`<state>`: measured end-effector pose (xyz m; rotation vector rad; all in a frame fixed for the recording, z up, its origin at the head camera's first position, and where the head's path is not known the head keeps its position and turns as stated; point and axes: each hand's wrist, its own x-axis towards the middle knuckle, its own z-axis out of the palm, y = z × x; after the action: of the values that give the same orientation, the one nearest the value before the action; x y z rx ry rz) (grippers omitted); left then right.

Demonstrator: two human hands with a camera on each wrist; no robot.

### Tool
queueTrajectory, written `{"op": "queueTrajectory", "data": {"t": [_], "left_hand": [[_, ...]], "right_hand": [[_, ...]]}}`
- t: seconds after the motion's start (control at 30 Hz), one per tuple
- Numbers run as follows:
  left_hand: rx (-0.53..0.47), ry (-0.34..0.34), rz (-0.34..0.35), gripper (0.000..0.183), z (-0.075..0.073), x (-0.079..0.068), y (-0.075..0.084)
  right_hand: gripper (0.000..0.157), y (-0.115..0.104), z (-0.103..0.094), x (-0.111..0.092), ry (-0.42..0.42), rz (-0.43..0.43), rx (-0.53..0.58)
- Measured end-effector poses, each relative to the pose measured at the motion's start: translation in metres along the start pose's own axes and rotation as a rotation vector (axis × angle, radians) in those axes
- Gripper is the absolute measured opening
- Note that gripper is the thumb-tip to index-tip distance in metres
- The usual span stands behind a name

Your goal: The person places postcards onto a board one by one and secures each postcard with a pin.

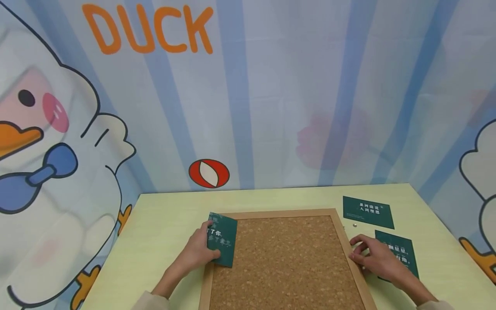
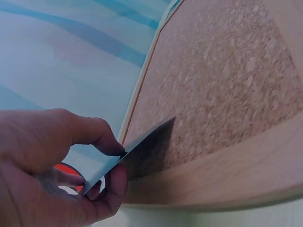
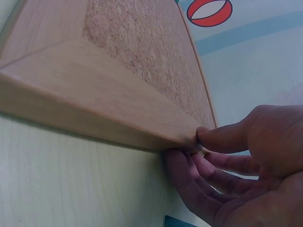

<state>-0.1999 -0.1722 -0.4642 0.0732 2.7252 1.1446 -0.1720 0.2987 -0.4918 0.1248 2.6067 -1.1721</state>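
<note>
My left hand (image 1: 196, 247) pinches a dark green card (image 1: 227, 237) with white writing, thumb at its lower edge and fingers behind its left side. The card overlaps the upper left corner of the wood-framed cork board (image 1: 286, 262). In the left wrist view the card (image 2: 154, 142) is seen nearly edge-on, tilted over the frame and cork. At the board's right side, my right hand (image 1: 376, 258) has curled fingers; in the right wrist view its thumb (image 3: 222, 138) lies against the frame's edge (image 3: 109, 101), with the other fingers just below it.
Two more green cards lie right of the board, one farther back (image 1: 368, 212) and one partly behind the right hand (image 1: 404, 252). A small shiny round piece (image 1: 354, 225) sits beside the frame. The pale table (image 1: 166, 215) ends at a duck-printed backdrop (image 1: 279, 107).
</note>
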Motion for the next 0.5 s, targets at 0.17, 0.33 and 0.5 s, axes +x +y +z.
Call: {"op": "queueTrajectory", "data": {"t": [0.17,0.33,0.5], "left_hand": [[0.033,-0.015,0.025,0.092,0.010,0.001,-0.001],[0.082,-0.042,0.033,0.090,0.018,0.002,0.000],[0.150,-0.068,0.036,0.086,0.022,-0.001,0.003]], "right_hand": [[0.029,0.000,0.001,-0.001,0.007,-0.007,-0.001],[0.029,0.001,0.001,-0.001,0.008,-0.010,-0.003],[0.030,0.001,0.001,-0.001,0.003,-0.006,-0.005]]}}
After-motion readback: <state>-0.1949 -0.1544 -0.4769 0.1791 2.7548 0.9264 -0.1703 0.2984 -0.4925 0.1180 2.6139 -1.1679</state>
